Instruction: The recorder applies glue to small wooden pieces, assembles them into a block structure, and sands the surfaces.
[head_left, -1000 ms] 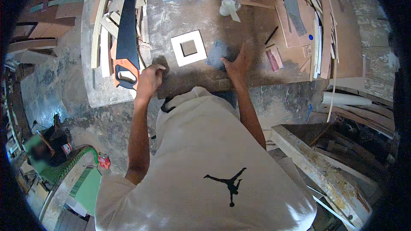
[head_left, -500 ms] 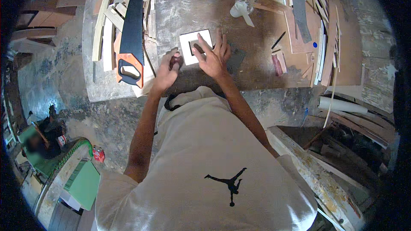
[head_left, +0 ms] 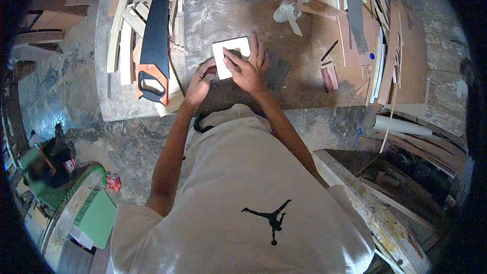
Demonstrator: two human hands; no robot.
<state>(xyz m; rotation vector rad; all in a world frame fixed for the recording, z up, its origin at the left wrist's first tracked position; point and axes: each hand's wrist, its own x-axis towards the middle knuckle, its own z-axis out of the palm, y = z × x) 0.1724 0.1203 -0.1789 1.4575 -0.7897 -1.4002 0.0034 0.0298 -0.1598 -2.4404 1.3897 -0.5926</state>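
White frame (head_left: 220,61), upper centre on counter (head_left: 238,18), looks light, stiff, maybe brittle at corners, best held by outer edges; right hand (head_left: 248,72) spread open over it, left hand (head_left: 199,84) curled at its left edge, grip unclear.

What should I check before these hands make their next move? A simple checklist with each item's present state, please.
1. White square frame within reach of both hands: ok, it lies between them.
2. Right fingers over the frame: ok, on its right side.
3. Frame's central opening in full view: not ok, the right hand partly covers it.
4. Left fingers holding something: cannot tell, too hidden.
5. Handsaw clear of both hands: ok, it lies left of them.
6. Cup away from the frame: ok, farther up the bench.
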